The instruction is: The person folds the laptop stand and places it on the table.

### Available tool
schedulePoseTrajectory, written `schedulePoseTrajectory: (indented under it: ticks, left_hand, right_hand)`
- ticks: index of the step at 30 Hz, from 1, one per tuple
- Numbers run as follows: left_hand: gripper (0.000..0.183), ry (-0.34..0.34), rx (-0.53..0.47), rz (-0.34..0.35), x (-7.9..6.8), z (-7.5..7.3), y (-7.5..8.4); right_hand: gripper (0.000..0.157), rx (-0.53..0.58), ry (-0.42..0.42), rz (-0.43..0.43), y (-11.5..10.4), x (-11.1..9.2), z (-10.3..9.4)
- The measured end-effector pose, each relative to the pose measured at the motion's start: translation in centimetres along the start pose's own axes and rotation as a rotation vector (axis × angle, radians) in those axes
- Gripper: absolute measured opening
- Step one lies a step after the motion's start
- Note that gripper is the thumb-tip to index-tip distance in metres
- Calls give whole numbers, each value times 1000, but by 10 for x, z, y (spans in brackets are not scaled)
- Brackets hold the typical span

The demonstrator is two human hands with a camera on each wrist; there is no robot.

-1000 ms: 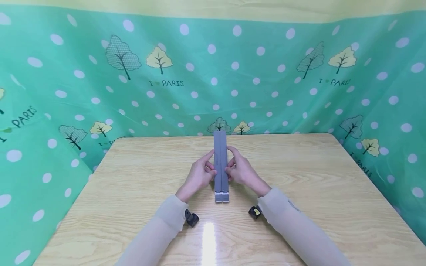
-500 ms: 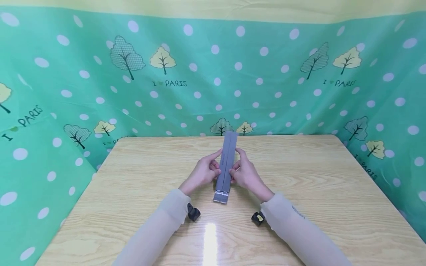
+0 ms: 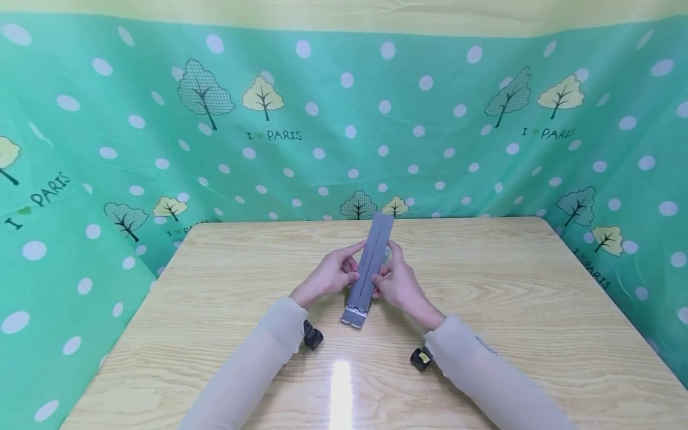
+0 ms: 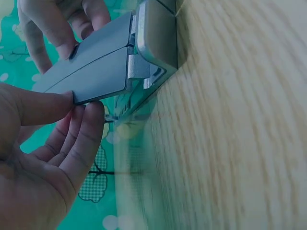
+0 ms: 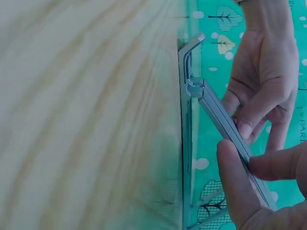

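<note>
Toward the far edge of a wooden table [image 3: 516, 269], a person's left hand [image 3: 330, 273] and right hand [image 3: 403, 288] pinch opposite sides of the tilted upper panel [image 4: 103, 72] of a grey folding stand [image 3: 369, 263], its base [image 5: 186, 143] resting on the table.

Pinching one edge of a grey hinged metal stand [image 4: 103, 72] with the bare left hand [image 4: 45, 177]; holding its opposite edge with the bare right hand [image 4: 55, 21]. Resting by its bent lip on a pale wood-grain tabletop [image 4: 230, 115].
</note>
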State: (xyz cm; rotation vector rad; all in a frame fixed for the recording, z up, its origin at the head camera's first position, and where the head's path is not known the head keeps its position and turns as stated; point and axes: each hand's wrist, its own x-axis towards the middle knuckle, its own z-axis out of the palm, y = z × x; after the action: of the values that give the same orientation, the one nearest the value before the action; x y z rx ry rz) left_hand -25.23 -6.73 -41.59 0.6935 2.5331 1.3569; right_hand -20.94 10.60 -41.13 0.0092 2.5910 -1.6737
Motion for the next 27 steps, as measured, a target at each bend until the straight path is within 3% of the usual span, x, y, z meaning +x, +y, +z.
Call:
schedulePoseTrajectory:
  ticks: [5, 10, 15, 21, 27]
  left_hand:
    - [75, -14, 117, -32, -10, -1, 4]
    - [79, -51, 294, -62, -31, 1, 9]
    - [89, -75, 406, -73, -50, 6, 14]
    - [86, -63, 501, -31, -60, 12, 18]
    - [83, -68, 542, 20, -63, 15, 20]
  right_hand:
    - [90, -131, -26, -34, -4, 7, -21]
    - [103, -247, -111, -171, -1, 35, -56]
    - [110, -319, -199, -286, -2, 59, -80]
    - [95, -382, -278, -396, -10, 78, -87]
    - [87, -438, -305, -415, -12, 83, -86]
